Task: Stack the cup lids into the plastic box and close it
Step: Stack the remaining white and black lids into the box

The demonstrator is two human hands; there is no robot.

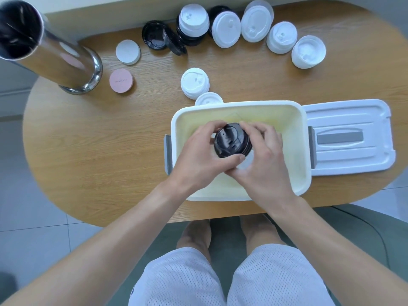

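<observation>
Hands (199, 155) (262, 160) around black lids (231, 140) above box (305, 151)

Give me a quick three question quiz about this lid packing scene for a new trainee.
1. True or false: the box lid is already on the plastic box.
2. What colour are the lids held over the box? A white, B black, C pink.
3. Fill in: the pink disc lies beside the tall metal ____.

Key: 1 false, it lies on the table to the right. 2 B, both the left hand and right hand grip them. 3 cylinder.
</observation>
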